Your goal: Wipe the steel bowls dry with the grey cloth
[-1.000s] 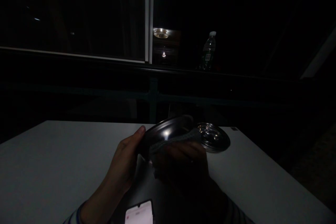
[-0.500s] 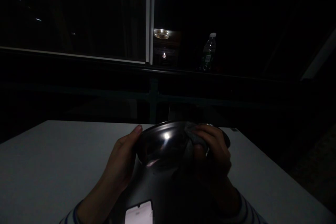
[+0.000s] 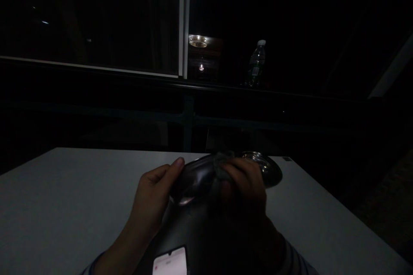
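We have a shiny bowl (image 3: 193, 178) above the white table (image 3: 80, 193). Our left hand (image 3: 153, 193) grips the bowl's left side. Our right hand (image 3: 247, 184) pinches a gray cloth (image 3: 220, 165) against its right side. Another metal dish (image 3: 271, 171) sits right of the bowl.

Dim room, exact type unclear | white table (image 3: 80, 197) | framed window (image 3: 182, 21) | bottle (image 3: 257, 63) on ledge (image 3: 206, 87)

I see a held bowl (image 3: 193, 181) of smooth, glossy dark metal, and shinier, ridged metal on the dish (image 3: 272, 172) behind. The crumpled grey cloth (image 3: 221, 167) looks matt; the bottle (image 3: 256, 64) is clear plastic, the bench (image 3: 97, 197) smooth white.
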### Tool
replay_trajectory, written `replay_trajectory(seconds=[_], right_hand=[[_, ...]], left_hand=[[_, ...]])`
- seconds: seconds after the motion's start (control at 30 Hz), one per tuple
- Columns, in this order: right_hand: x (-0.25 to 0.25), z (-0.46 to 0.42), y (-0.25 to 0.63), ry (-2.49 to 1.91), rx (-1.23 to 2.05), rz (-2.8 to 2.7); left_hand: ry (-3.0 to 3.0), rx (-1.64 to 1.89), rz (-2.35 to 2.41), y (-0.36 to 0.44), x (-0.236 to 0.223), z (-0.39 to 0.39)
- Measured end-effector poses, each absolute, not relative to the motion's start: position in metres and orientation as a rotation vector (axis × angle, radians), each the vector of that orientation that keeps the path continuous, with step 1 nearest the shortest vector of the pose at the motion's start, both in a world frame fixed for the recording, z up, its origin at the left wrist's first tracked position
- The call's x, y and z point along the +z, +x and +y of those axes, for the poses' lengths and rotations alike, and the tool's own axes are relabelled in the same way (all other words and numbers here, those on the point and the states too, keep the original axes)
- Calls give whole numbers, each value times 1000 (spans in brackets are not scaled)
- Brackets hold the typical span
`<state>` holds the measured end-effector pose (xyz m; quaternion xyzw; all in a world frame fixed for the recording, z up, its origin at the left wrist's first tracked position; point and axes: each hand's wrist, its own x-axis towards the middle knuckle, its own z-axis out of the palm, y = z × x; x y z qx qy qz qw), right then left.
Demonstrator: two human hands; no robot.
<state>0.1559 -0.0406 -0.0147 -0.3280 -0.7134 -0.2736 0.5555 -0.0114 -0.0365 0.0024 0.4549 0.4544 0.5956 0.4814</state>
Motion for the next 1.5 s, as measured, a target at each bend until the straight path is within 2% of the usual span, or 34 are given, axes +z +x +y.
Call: replay_trajectory(seconds=[0.13, 0.4, 0.53, 0.7, 0.97, 1.27, 1.5], right_hand=[[-22, -41, 150, -674, -676, -1828], [-23, -41, 144, -764, -651, -1748], [-26, -44, 139, -712, -686, -1892], [-19, -34, 154, -825, -596, -1739], [-40, -47, 122, -705, -730, -1975], [-14, -23, 165, -889, -427, -1727], [-19, -28, 153, -814, -512, -1812]], left_hand=[[1227, 1456, 1174, -12, -1, -36], [1232, 1440, 1163, -10, 0, -36], [1160, 1412, 1190, -7, -1, -37], [1011, 1431, 1196, -8, 3, -37], [965, 1356, 1061, -2, -1, -39], [891, 1303, 1009, -9, 12, -41], [834, 1275, 950, -7, 17, -46]])
